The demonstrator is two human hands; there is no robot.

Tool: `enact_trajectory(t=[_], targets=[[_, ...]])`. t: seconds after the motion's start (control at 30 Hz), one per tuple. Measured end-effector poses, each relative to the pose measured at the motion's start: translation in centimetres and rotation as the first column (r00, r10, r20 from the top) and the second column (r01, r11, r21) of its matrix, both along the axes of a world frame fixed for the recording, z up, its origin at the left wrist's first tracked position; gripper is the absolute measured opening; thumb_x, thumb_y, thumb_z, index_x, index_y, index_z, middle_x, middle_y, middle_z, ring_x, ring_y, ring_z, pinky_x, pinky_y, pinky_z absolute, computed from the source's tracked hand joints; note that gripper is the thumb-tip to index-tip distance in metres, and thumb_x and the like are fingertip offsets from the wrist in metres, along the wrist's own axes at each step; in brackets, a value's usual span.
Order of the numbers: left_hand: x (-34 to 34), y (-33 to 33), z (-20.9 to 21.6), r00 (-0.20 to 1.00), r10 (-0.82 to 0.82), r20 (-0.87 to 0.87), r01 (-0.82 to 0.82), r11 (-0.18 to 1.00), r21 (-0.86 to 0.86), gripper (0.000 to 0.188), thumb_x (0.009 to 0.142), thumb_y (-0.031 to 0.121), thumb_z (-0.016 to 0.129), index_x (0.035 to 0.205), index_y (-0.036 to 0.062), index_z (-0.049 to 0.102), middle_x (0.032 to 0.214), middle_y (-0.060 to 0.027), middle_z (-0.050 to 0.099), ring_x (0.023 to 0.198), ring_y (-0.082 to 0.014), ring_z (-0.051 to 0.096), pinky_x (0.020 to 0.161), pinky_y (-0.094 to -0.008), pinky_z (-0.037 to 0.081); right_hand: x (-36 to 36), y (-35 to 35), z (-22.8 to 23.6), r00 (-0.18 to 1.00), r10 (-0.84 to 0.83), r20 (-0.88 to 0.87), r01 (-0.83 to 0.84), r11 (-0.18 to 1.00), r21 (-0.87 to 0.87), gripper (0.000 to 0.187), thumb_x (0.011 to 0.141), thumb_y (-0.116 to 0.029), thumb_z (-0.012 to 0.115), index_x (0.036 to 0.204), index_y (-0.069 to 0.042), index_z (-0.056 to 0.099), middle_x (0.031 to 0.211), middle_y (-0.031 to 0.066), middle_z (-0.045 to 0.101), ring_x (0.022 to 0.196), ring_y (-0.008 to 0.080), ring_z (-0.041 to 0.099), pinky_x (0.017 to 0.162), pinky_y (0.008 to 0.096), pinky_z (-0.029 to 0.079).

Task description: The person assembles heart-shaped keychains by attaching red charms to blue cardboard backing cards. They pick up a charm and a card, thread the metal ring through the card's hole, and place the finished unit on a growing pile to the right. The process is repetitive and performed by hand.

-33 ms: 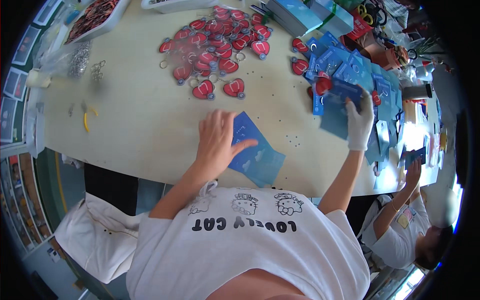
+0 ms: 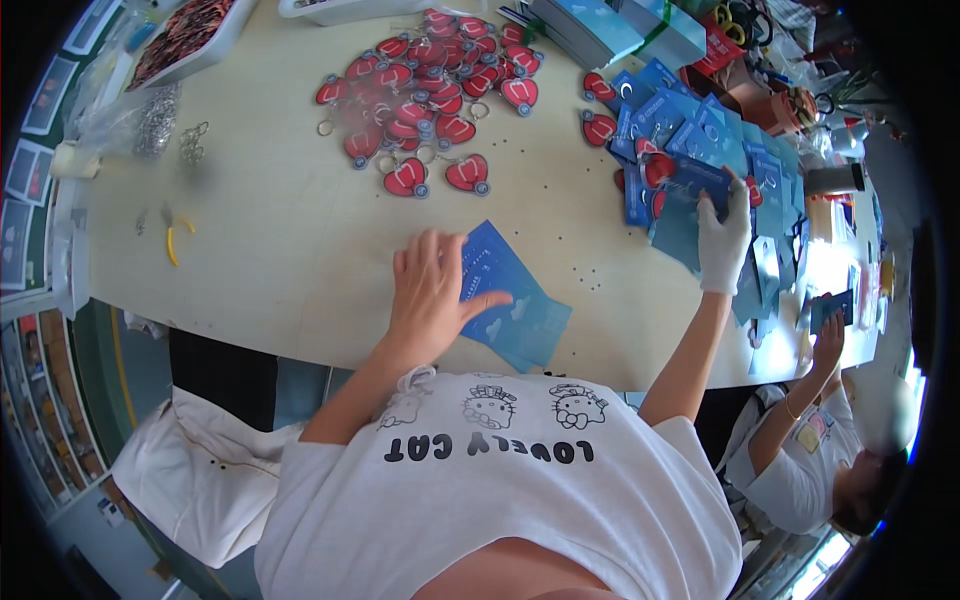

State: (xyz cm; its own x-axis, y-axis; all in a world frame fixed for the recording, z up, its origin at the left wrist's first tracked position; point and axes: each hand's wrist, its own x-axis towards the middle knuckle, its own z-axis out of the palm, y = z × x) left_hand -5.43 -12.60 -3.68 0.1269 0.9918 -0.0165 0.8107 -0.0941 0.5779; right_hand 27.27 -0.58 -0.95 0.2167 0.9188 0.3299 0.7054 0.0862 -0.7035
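Note:
My bare left hand [image 2: 428,290] is open, fingers spread. Its thumb reaches over the edge of blue cards [image 2: 525,305] lying fanned on the table before me. On my right hand [image 2: 722,235] is a white glove with bare fingertips. That hand grips a blue card [image 2: 678,232] by its upper right side, at the near edge of a heap of blue cards [image 2: 700,135]. A red heart-shaped keychain [image 2: 656,168] shows at the held card's top edge; whether it is fastened there I cannot tell.
Red heart keychains [image 2: 410,120] lie heaped at the far middle. Yellow-handled pliers [image 2: 172,245] and metal rings [image 2: 194,143] are on the left. Stacked blue cards [image 2: 590,30] stand at the back. At the right, a co-worker's hand [image 2: 828,345] holds a dark blue card.
My right hand and its blue card have shifted slightly right, toward the heap. The left hand has moved a little left, with its thumb still over the cards.

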Motion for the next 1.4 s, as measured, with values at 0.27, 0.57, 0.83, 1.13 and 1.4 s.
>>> enact_trajectory(t=[0.27,0.57,0.83,1.13,1.4], targets=[[-4.2,0.8,-0.7,0.994,0.065,0.089,-0.094,0.923,0.374,0.088,0.071,0.042,0.077,0.139,0.0067,0.035,0.135,-0.0196,0.040,0.127,-0.0367,0.033,0.105,-0.0506,0.023,-10.8,5.3,2.3,0.810,0.337,0.480,-0.496,0.831,0.251,0.041,0.072,-0.009,0.070,0.111,-0.007,0.059,0.106,0.0124,0.061,0.098,0.0320,0.057,0.087,0.0406,0.044],[-13.6,21.8,-5.9,0.978,0.200,-0.058,-0.139,0.834,0.534,0.049,0.091,0.042,0.055,0.127,0.0080,0.054,0.130,-0.0178,0.052,0.123,-0.0400,0.044,0.106,-0.0439,0.030,-22.8,22.1,-6.2,0.601,0.718,0.351,-0.784,0.614,0.086,0.040,0.090,-0.036,0.051,0.118,-0.009,0.058,0.117,0.0175,0.059,0.111,0.0347,0.053,0.096,0.0404,0.041],[-12.3,18.0,-5.4,0.998,-0.001,-0.066,0.029,0.906,0.422,0.056,0.083,0.047,0.063,0.127,0.0120,0.056,0.140,-0.0128,0.044,0.131,-0.0362,0.035,0.108,-0.0470,0.026,-23.8,12.3,-6.3,0.703,0.614,0.358,-0.681,0.727,0.091,0.042,0.088,-0.034,0.054,0.119,-0.007,0.056,0.126,0.0202,0.052,0.115,0.0378,0.050,0.097,0.0476,0.037],[-12.1,11.7,0.2,0.989,-0.149,0.020,0.105,0.774,0.624,0.031,0.085,0.011,0.062,0.115,0.0051,0.061,0.124,-0.0100,0.057,0.126,-0.0291,0.043,0.105,-0.0405,0.031,-16.4,4.8,-0.8,0.704,0.622,0.343,-0.696,0.702,0.155,0.039,0.080,-0.022,0.065,0.115,-0.008,0.056,0.118,0.0147,0.056,0.110,0.0347,0.051,0.094,0.0434,0.040],[-4.7,-2.6,-0.4,0.950,-0.311,0.038,0.302,0.942,0.149,0.069,0.065,0.032,0.079,0.126,0.0120,0.054,0.129,-0.0099,0.049,0.121,-0.0289,0.042,0.101,-0.0450,0.031,-10.1,-10.4,-1.4,0.657,0.736,0.164,-0.651,0.663,-0.370,0.074,0.062,-0.018,0.079,0.126,-0.002,0.045,0.121,0.0148,0.050,0.107,0.0317,0.051,0.090,0.0394,0.043]])
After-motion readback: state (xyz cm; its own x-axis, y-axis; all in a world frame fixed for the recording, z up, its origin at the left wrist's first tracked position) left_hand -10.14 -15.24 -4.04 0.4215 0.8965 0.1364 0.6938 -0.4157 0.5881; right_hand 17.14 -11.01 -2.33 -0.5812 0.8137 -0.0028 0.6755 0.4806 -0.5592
